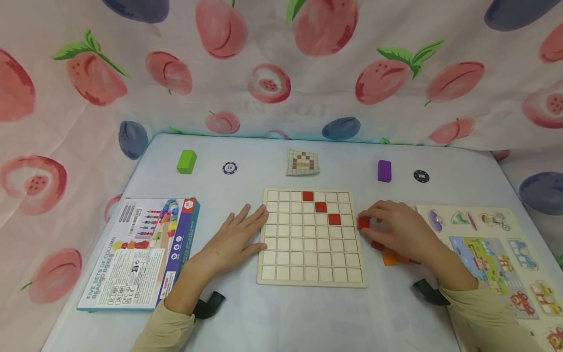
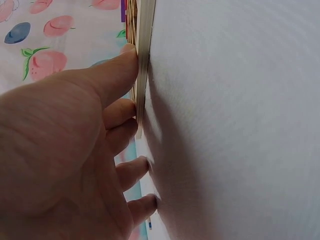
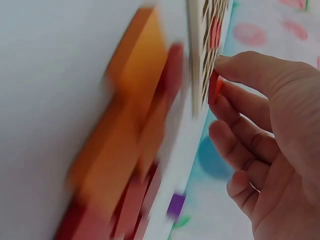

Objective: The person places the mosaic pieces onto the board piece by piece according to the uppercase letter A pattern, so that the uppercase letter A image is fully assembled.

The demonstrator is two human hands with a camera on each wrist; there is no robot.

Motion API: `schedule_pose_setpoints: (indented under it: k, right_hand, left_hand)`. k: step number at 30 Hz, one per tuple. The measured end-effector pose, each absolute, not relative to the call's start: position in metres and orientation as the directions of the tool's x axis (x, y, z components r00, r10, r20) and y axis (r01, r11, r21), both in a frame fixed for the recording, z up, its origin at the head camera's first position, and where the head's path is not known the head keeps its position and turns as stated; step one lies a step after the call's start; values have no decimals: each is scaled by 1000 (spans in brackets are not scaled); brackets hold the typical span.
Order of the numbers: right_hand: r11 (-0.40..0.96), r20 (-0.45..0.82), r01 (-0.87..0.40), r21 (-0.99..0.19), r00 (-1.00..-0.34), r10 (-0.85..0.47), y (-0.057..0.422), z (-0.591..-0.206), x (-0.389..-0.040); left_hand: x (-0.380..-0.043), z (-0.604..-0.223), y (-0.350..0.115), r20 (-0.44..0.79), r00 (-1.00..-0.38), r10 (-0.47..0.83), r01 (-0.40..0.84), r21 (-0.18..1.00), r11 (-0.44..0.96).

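Observation:
A pale wooden grid board [image 1: 311, 285] lies mid-table, with three red square tiles, one of them a red tile [image 1: 321, 207], set in its cells on a diagonal. My left hand [image 1: 233, 239] rests along the board's left edge, fingers spread and fingertips at the rim. At the right edge my right hand [image 1: 398, 227] pinches another red tile [image 3: 215, 87] between thumb and fingers. Beneath that hand lies a pile of loose red and orange tiles, including an orange tile [image 1: 389, 258], partly hidden by the hand in the head view.
Behind the board lies a pattern card [image 1: 302, 163]. Left are a boxed bead set [image 1: 136, 254], a green block [image 1: 186, 162] and a poker chip [image 1: 229, 168]. Right are a purple block [image 1: 384, 171], a black chip [image 1: 421, 176] and a picture puzzle board [image 1: 440, 234].

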State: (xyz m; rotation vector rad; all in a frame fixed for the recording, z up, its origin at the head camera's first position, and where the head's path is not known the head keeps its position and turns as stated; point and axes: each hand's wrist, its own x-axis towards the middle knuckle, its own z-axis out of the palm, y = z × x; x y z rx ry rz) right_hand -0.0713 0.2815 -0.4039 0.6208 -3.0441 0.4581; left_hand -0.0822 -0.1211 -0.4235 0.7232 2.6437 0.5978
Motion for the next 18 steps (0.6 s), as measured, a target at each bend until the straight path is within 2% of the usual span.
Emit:
schedule_pose_setpoints:
  k: [7,18]
  right_hand:
    - [834,118,-473,-285,-880,-460,244,-410,-73]
    - [839,96,-462,-289,-885,-455,229,-415,-74]
  left_hand:
    - [-82,-423,-121,-203,-813,546,405,478,780]
    - [-82,-422,-121,-209,-815,540,397,476,784]
